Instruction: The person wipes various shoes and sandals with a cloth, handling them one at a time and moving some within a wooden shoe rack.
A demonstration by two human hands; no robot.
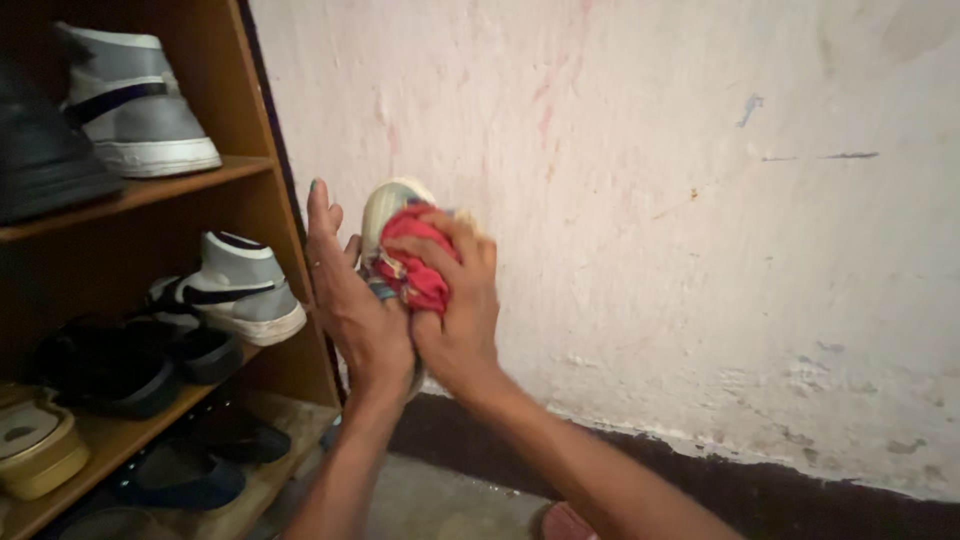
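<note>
The left hand (355,300) holds a pale shoe (392,205) up in front of the stained plaster wall (700,200), its palm laid flat along the shoe's side and its fingers stretched straight upward rather than curled; the thumb side is hidden behind the shoe, so how fully it wraps round cannot be told. Held like that, the shoe is braced from behind and gives a firm surface to push against. Its rounded end points up, and only that upper part shows above the hands.

The right hand (455,310) is closed around a bunched red cloth (415,260), fingers folded over the wad and knuckles toward the camera, pressing it against the shoe's face. The cloth sits between palm and shoe, touching both, which looks like the grip for rubbing the surface clean.

Both forearms rise from the lower edge of the view and meet at the wrists, so the two hands press toward one another with the shoe clamped between them.

Just to the left stands a wooden shoe rack (255,120). A grey and white high-top (140,110) sits on an upper shelf, a similar one (235,290) on the shelf below beside dark sandals (110,365), and more footwear lies lower down
</note>
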